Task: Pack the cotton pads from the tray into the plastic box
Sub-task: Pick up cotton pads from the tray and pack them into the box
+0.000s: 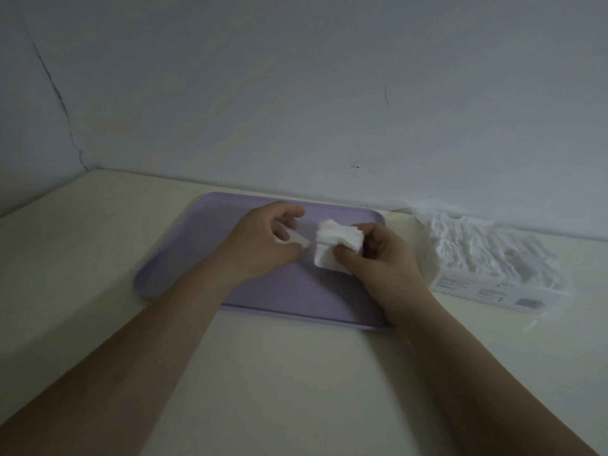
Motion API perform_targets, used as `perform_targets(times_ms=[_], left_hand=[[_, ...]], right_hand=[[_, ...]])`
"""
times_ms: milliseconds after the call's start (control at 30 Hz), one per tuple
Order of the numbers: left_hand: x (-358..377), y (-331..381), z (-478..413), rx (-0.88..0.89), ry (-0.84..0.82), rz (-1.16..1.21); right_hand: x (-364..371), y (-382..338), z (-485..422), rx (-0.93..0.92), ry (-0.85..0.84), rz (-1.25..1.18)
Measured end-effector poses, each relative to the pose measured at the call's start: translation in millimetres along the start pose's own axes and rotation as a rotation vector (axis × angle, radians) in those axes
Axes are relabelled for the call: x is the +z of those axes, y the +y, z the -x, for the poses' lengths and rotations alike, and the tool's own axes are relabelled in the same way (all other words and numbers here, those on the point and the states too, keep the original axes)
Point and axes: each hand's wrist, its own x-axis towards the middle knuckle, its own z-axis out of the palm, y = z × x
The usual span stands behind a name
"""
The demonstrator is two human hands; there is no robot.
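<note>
1. Here, a person is working with two bare hands over a flat lilac plastic tray [184, 258], which is lying on a cream-coloured desk [82, 258] set against a pale grey wall [296, 93].
2. The right hand [385, 258] is holding a small uneven stack of white square cotton pads [332, 241]. Its grip is closed around the stack, thumb in front and fingers behind, just above the middle of the tray.
3. The left hand [263, 240] is hovering just beside the stack. Its grip is pinching what looks like a single white cotton pad [297, 240] between thumb and curled fingers, with one corner pointing towards the stack.
4. No other loose pads are showing on the bare parts of the tray, though the hands and forearms are hiding some of it.
5. The clear rectangular plastic box [487, 291] is sitting on the desk just to the right of the tray. It is open at the top and already holding a crowded, ruffled mass of white pads.
6. The step in hand appears to be gathering. The left hand is probably bringing a remaining pad to join the stack before everything is carried over, so the task looks close to its end.
7. The next move is calling for the single pad to be laid onto the stack and the edges squared. The grip then needs tightening so the thin, soft sheets are not sliding apart, before the bundle is carried right to the box and eased into a gap among the pads there.
</note>
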Motion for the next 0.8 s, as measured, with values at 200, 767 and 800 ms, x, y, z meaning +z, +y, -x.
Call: perform_targets(times_ms=[200,767,800], left_hand=[[-2,-17,1,-0.228,0.006,-0.675],[-1,1,4,-0.235,-0.168,-0.092],[-3,2,4,-0.234,-0.154,-0.071]], right_hand=[[2,-1,1,-0.051,0.018,0.307],[0,-6,4,-0.032,0.123,0.199],[0,-6,4,-0.032,0.128,0.198]])
